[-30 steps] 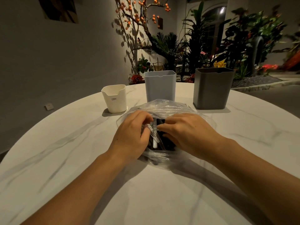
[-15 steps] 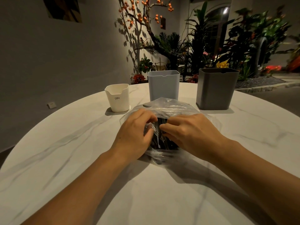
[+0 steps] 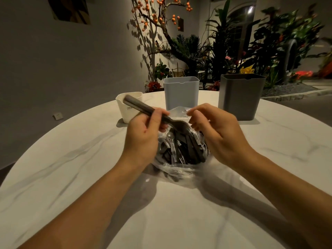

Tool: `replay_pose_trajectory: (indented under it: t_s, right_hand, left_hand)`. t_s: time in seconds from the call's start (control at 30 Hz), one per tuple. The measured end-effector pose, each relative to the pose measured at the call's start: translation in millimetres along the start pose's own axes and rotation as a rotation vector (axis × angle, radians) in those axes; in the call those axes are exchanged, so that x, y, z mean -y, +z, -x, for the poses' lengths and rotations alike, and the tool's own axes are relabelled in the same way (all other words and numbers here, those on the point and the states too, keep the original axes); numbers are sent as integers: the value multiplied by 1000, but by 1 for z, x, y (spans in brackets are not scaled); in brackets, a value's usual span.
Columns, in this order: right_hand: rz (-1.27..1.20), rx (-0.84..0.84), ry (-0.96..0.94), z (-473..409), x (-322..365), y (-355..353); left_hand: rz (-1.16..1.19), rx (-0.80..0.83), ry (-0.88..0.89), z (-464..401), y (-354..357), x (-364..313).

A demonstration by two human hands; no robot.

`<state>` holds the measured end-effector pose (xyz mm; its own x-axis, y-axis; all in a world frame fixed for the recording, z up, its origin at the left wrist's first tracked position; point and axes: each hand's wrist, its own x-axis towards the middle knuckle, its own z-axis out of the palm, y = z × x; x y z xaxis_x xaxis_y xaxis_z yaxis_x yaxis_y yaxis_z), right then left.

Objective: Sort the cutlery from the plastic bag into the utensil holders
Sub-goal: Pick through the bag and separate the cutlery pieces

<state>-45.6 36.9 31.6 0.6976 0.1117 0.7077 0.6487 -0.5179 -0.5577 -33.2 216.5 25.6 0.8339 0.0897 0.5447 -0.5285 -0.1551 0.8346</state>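
Head view, and the left hand [image 3: 143, 133] has its grip clenched round a dark plastic fork [image 3: 149, 110], fingers wrapped about the middle of the handle. The handle end pokes up and to the left, crossing in front of the white utensil holder [image 3: 125, 112]; the tined end dips down to the right, just over the mouth of the clear plastic bag [image 3: 179, 168]. The fork is lifted off the worktop [image 3: 71, 177], held at a slant.

Over to the right hand [image 3: 215, 133]: thumb and fingertips pinch the top edge of the bag, tugging the film up so the opening gapes. That grip is grasping the plastic, nothing else.

Inside the bag, a jumble of cutlery [image 3: 181, 150], dark pieces mixed with clear ones, piled in a heap between the two wrists. The bag sits on the white marbled round worktop, right in the middle.

Behind it, three holders in a row, all upright: the small white one at left with a printed label, the light grey utensil holder [image 3: 181, 94] in the centre just beyond the bag, and the dark grey utensil holder [image 3: 240, 97] at right, the tallest-looking of the lot. What is inside them cannot be told from this angle.

Beyond the worktop, potted plants [image 3: 233, 51] and a branch with orange berries [image 3: 161, 15] against a pale wall.
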Motion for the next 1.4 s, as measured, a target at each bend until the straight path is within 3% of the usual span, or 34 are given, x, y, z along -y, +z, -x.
replay_pose_trajectory:
  t_s: [0.1,0.23,0.37,0.43,0.57,0.63,0.7,0.9,1.07,1.2,1.4]
  right_hand:
    - [-76,122,176,0,-16,-4]
    - [-230,265,281,1,-11,0]
    - [-307,196,321,-2,-6,-1]
    - [-408,112,363,-4,-6,-5]
    - [-508,7,402,-7,-6,-10]
    - [-545,-1,404,-7,-4,-11]
    - [-625,5,427,-8,-2,-12]
    - [-889,88,420,-17,14,-17]
    - [-407,-11,233,-44,25,-21]
    - [-315,-28,179,-79,30,-28]
    - [-235,-3,117,-127,31,-36]
  left_hand:
    - [247,-49,-171,-7,-3,-1]
    - [326,-11,-248,-5,-2,6]
    - [255,36,-293,-3,-3,2]
    - [1,86,-162,4,-3,4]
    - [-652,27,556,9,0,10]
    - [-841,73,656,5,4,13]
    - [-888,159,625,3,6,16]
    - [-550,51,464,1,9,0]
    - [-269,173,207,-7,19,-29]
    - [-62,160,24,-36,21,-43]
    - [71,230,-76,-82,29,-60]
